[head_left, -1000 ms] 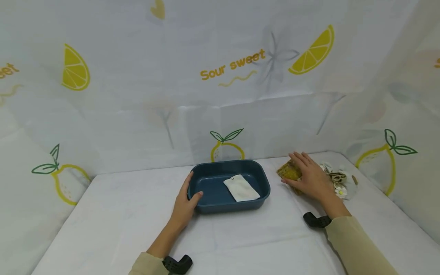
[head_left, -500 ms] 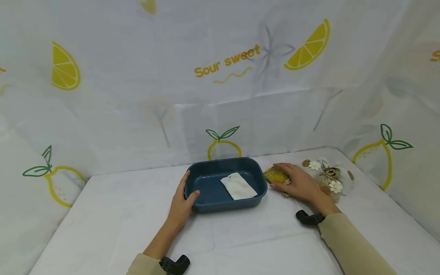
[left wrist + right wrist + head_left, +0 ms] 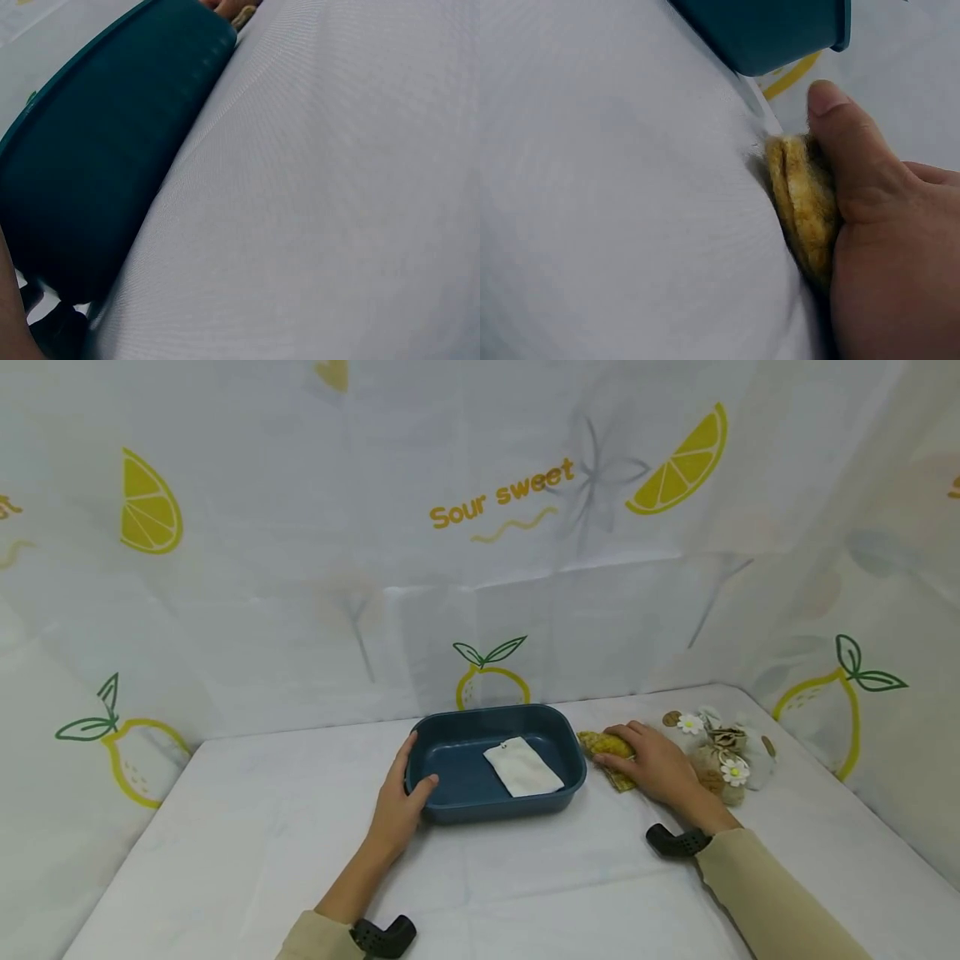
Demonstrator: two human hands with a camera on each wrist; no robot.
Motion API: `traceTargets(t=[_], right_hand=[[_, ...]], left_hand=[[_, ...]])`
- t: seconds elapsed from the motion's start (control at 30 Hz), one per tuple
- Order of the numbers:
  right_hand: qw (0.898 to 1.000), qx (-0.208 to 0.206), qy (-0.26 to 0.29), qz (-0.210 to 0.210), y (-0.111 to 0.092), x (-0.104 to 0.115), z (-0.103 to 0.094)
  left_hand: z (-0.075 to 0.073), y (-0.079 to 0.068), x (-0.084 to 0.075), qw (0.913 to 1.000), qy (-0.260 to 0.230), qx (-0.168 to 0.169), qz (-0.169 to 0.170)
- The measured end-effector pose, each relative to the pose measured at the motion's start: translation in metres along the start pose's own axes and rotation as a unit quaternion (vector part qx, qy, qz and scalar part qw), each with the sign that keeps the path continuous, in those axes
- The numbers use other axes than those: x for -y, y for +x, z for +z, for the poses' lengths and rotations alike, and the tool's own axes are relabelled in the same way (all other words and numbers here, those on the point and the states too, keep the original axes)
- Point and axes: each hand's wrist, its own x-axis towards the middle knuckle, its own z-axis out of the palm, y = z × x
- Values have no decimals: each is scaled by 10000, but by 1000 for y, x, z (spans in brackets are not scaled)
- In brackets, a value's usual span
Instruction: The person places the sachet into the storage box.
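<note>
At the left end of a dark blue plastic basin [image 3: 457, 814], my left hand [image 3: 397, 806] holds the rim, thumb over the front edge and fingers along the outside. A flat white cloth piece [image 3: 523, 768] lies inside the basin, towards its right end. Just right of the basin, my right hand [image 3: 656, 766] pinches a fuzzy yellow cloth piece [image 3: 606, 745] between thumb and fingers. That cloth looks folded in the right wrist view, its layered edge [image 3: 799, 195] against the tablecloth. The fingers behind it are mostly hidden there.
Small drawstring pouches [image 3: 708, 760] with white daisies lie bunched beyond my right hand. White tablecloth [image 3: 525, 893] covers the table. A white lemon-print sheet [image 3: 300, 635] hangs behind the basin and along both sides.
My right hand has moved left with the yellow cloth, from near the pouches to beside the basin. The cloth now bunches up between the fingers. My left hand stays on the basin.
</note>
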Motion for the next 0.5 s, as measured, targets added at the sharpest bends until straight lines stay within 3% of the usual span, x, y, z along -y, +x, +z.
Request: traceTargets(t=[0.23, 0.5], right_hand=[[9999, -77, 40, 80, 0, 1, -2], [9981, -343, 518, 47, 1, 1, 0]], left_hand=[[0, 1, -1, 10000, 32, 7, -28], [0, 2, 1, 10000, 25, 26, -3]])
